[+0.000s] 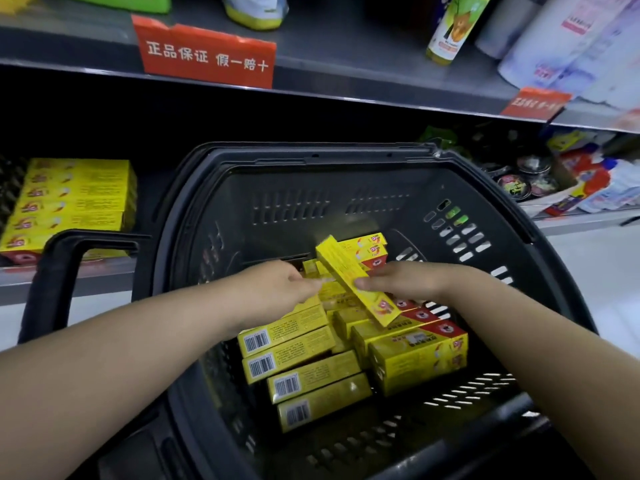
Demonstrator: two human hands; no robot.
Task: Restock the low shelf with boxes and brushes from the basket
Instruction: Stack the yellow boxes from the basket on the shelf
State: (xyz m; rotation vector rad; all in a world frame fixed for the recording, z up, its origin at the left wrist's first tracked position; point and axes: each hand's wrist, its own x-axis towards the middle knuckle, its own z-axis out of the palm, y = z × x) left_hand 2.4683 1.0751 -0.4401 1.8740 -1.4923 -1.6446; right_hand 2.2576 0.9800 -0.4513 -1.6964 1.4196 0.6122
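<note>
I'm looking into a shop aisle. Two grey metal shelves run across my view. The upper shelf [346, 76] carries a red sign [204, 53] with white Chinese print on its front edge, a second red tag [533, 102] further right, and a bottle [450, 29]. At the left end of the low shelf [69, 277], identical yellow boxes [76, 199] are stacked. A black plastic shopping basket [311, 154] holds more of them.

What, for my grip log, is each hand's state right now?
Left hand: fingers blurred beside the raised yellow box; grip cannot be told.
Right hand: closed, holding the raised yellow box.
</note>
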